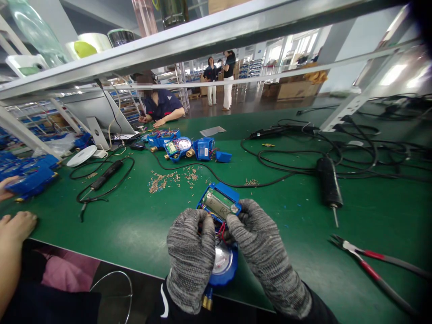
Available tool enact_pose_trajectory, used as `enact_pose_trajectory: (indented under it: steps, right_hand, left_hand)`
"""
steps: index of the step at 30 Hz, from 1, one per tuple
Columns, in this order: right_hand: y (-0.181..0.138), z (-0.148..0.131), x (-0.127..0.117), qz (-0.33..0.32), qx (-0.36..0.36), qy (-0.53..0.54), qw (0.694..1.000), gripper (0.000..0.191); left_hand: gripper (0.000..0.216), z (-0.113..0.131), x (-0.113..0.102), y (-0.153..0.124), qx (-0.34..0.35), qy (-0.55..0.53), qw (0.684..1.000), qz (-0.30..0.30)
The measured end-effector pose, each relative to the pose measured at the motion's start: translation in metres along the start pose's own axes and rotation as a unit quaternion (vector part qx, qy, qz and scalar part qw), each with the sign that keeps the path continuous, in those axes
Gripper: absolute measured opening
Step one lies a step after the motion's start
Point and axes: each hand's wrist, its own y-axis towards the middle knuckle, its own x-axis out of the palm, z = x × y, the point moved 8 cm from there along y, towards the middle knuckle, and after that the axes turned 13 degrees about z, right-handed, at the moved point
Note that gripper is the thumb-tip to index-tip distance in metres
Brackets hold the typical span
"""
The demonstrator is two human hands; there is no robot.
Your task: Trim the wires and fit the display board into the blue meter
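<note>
Both my hands wear grey knitted gloves and hold a blue water meter (223, 265) at the near edge of the green table (135, 225). My left hand (189, 252) grips its left side. My right hand (259, 252) grips the right side and steadies the raised blue display module (219, 203), whose LCD screen faces up. Red wires run between the module and the round dial below. A brass fitting (206, 302) sticks out under the meter.
Red-handled pliers (374, 265) lie at the right. A black electric screwdriver (328, 182) and tangled cables lie beyond. Small brass screws (168, 177) are scattered mid-table. More blue meters (184, 147) sit farther back. A co-worker's bare hands (13, 225) rest at the left; another person sits opposite.
</note>
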Motion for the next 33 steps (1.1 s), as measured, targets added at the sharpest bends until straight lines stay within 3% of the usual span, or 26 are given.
enact_pose_trajectory:
  steps: [5,10,13,17,20,24,28,33]
  right_hand:
    - [-0.001,0.005,0.009,-0.066,0.116,0.079,0.988,0.020]
    - [-0.002,0.013,0.014,-0.129,0.192,0.142,0.962,0.021]
    - [-0.002,0.018,0.012,-0.134,0.208,0.167,0.954,0.023]
    - [-0.002,0.023,0.011,-0.133,0.221,0.179,0.949,0.025]
    - [-0.002,0.023,0.010,-0.134,0.220,0.173,0.951,0.026]
    - [0.000,0.022,0.009,-0.120,0.208,0.162,0.957,0.027]
    - [0.002,0.017,0.007,-0.097,0.186,0.142,0.967,0.026]
    - [0.000,0.012,0.009,-0.094,0.189,0.139,0.968,0.025]
  left_hand:
    - [0.020,-0.023,0.017,-0.007,-0.153,-0.081,0.980,-0.098]
    - [0.022,-0.027,0.026,-0.007,-0.199,-0.136,0.960,-0.143]
    - [0.020,-0.031,0.023,-0.011,-0.230,-0.150,0.954,-0.123]
    - [0.017,-0.024,0.014,-0.012,-0.183,-0.124,0.973,-0.075]
    - [0.015,-0.015,0.016,-0.012,-0.147,-0.127,0.974,-0.113]
    - [0.015,-0.011,0.018,-0.010,-0.150,-0.135,0.970,-0.136]
    - [0.018,-0.014,0.013,-0.006,-0.143,-0.114,0.979,-0.092]
    - [0.017,-0.011,0.008,-0.004,-0.078,-0.057,0.994,-0.051]
